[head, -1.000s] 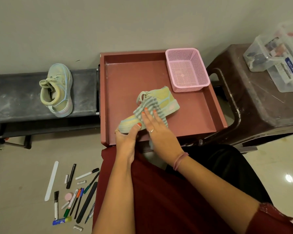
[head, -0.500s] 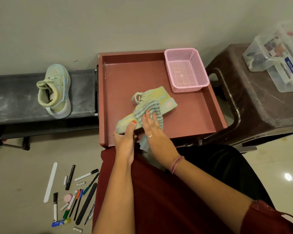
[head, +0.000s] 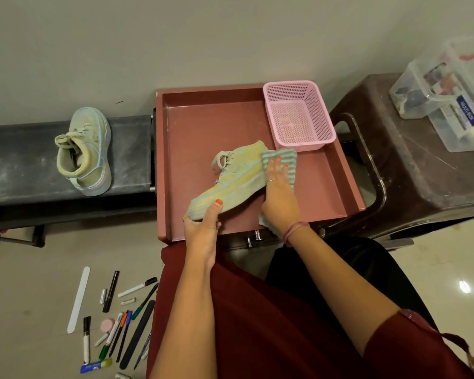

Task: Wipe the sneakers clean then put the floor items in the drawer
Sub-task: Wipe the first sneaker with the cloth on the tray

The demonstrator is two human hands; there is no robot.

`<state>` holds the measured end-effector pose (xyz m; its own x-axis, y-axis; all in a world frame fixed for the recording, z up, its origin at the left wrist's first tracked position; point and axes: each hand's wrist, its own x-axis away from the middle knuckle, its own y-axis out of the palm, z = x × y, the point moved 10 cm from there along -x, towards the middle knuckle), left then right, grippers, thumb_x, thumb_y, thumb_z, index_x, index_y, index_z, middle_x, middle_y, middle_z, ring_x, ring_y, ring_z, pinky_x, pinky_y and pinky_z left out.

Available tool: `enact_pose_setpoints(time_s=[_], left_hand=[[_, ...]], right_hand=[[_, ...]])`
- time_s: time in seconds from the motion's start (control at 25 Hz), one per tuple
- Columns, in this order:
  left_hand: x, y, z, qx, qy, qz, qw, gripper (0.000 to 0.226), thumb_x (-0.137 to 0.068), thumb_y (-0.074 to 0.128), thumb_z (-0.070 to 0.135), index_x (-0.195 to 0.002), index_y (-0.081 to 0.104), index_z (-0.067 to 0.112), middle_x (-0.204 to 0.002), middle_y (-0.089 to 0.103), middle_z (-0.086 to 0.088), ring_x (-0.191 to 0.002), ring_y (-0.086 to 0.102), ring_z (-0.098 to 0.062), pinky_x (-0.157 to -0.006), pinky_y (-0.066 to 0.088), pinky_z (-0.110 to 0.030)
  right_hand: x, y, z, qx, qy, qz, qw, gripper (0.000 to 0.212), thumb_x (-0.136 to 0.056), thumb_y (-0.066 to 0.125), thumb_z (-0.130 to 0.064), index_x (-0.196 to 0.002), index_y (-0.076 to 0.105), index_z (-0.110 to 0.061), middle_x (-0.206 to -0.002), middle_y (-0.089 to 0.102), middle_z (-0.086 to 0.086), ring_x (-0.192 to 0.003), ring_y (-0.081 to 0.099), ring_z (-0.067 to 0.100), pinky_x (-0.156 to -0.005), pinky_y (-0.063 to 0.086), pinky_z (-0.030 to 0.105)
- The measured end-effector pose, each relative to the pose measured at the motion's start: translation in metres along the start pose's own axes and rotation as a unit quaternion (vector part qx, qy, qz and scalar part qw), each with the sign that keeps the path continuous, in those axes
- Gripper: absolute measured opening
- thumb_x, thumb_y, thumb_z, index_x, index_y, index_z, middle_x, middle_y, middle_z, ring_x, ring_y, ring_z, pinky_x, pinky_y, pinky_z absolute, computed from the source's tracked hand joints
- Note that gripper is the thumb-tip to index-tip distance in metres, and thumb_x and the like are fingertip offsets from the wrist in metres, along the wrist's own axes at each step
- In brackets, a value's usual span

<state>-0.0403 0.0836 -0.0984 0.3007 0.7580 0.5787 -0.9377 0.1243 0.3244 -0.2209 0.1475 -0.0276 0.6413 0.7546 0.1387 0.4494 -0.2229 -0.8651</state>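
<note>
We see bare floor of the open reddish-brown drawer point(head: 203, 127) along its back and left, pink mesh plastic basket point(head: 298, 116) filling the far right corner, pale yellow-green sneaker point(head: 236, 173) lying across the middle, near rim perhaps partly blocked.

In the open red drawer point(head: 326, 170) a pale sneaker point(head: 230, 181) lies on its side. The left hand point(head: 203, 228) grips its toe; the right hand point(head: 278, 187) presses a striped cloth point(head: 283, 157) against its heel. A pink basket point(head: 298, 116) fills the drawer's far right corner.
</note>
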Motion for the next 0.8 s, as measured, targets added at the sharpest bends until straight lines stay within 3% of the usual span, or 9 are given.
enact_pose_setpoints(time_s=[0.16,0.28,0.4,0.48,0.56,0.64,0.68,0.76,0.8], left_hand=[[0.000,0.002,0.005,-0.022,0.018,-0.024,0.999,0.072,-0.061,0.081,0.034,-0.121,0.058,0.003,-0.111,0.070,-0.012,-0.100,0.068,-0.026,-0.080,0.054,-0.035],[-0.003,0.003,0.008,-0.030,0.026,-0.031,0.999,0.071,-0.062,0.081,0.034,-0.122,0.057,0.005,-0.113,0.069,-0.013,-0.107,0.065,-0.028,-0.091,0.053,-0.041],[-0.009,0.003,0.007,-0.017,0.006,-0.011,1.000,0.081,-0.051,0.083,0.037,-0.121,0.048,0.013,-0.110,0.066,-0.006,-0.093,0.067,-0.018,-0.074,0.053,-0.028],[-0.012,0.008,0.007,-0.012,0.002,-0.016,1.000,0.080,-0.052,0.082,0.034,-0.119,0.045,0.015,-0.105,0.063,-0.003,-0.081,0.062,-0.007,-0.065,0.049,-0.021],[-0.017,0.009,0.007,-0.013,0.004,-0.016,1.000,0.080,-0.052,0.082,0.033,-0.121,0.046,0.014,-0.107,0.064,-0.005,-0.082,0.064,-0.009,-0.068,0.052,-0.024],[-0.021,0.007,0.008,-0.025,0.012,-0.020,0.999,0.080,-0.056,0.082,0.034,-0.124,0.049,0.009,-0.113,0.066,-0.013,-0.098,0.067,-0.027,-0.084,0.055,-0.042],[-0.023,0.008,0.008,-0.036,0.019,-0.027,0.999,0.075,-0.059,0.081,0.033,-0.123,0.053,0.007,-0.114,0.067,-0.017,-0.104,0.065,-0.035,-0.090,0.053,-0.049],[-0.023,0.009,0.011,-0.048,0.033,-0.040,0.998,0.060,-0.064,0.079,0.031,-0.116,0.060,0.008,-0.110,0.069,-0.017,-0.103,0.066,-0.036,-0.087,0.053,-0.047],[-0.023,0.008,0.012,-0.038,0.033,-0.038,0.998,0.063,-0.063,0.079,0.031,-0.118,0.059,0.008,-0.110,0.068,-0.014,-0.099,0.066,-0.030,-0.083,0.055,-0.041]], right_hand=[[0.058,0.022,-0.074,-0.012,-0.188,-0.065,0.980,0.082,-0.079,0.035,0.014,-0.151,0.004,-0.012,-0.159,-0.004,0.003,-0.145,-0.009,0.017,-0.114,0.029,0.032],[0.069,0.010,-0.083,0.093,-0.293,0.010,0.952,0.069,-0.077,0.023,0.001,-0.145,0.030,-0.005,-0.153,0.029,0.011,-0.141,0.025,0.027,-0.104,0.041,0.032],[0.023,-0.003,-0.058,0.195,-0.255,0.042,0.946,0.065,-0.079,0.019,-0.001,-0.140,0.042,-0.004,-0.147,0.041,0.012,-0.134,0.041,0.030,-0.103,0.042,0.038],[-0.010,-0.015,-0.042,0.195,-0.201,0.047,0.959,0.064,-0.081,0.016,-0.002,-0.141,0.040,-0.003,-0.148,0.039,0.013,-0.136,0.038,0.033,-0.104,0.043,0.045],[-0.020,-0.015,-0.044,0.154,-0.158,0.026,0.975,0.065,-0.082,0.023,0.003,-0.146,0.031,-0.005,-0.153,0.028,0.011,-0.142,0.024,0.032,-0.111,0.033,0.044],[0.005,0.004,-0.077,0.110,-0.210,-0.047,0.970,0.076,-0.076,0.040,0.012,-0.148,0.024,-0.007,-0.157,0.019,0.008,-0.146,0.010,0.030,-0.119,0.019,0.039],[0.024,0.010,-0.096,0.106,-0.255,-0.061,0.959,0.078,-0.073,0.045,0.011,-0.147,0.027,-0.006,-0.156,0.022,0.009,-0.145,0.013,0.030,-0.118,0.018,0.035],[0.036,0.008,-0.104,0.135,-0.324,-0.016,0.936,0.073,-0.070,0.046,0.004,-0.143,0.037,-0.005,-0.150,0.036,0.010,-0.140,0.030,0.029,-0.112,0.025,0.031],[0.023,0.003,-0.089,0.151,-0.305,0.011,0.940,0.073,-0.070,0.047,0.004,-0.142,0.040,-0.006,-0.148,0.040,0.009,-0.138,0.035,0.028,-0.111,0.028,0.031]])
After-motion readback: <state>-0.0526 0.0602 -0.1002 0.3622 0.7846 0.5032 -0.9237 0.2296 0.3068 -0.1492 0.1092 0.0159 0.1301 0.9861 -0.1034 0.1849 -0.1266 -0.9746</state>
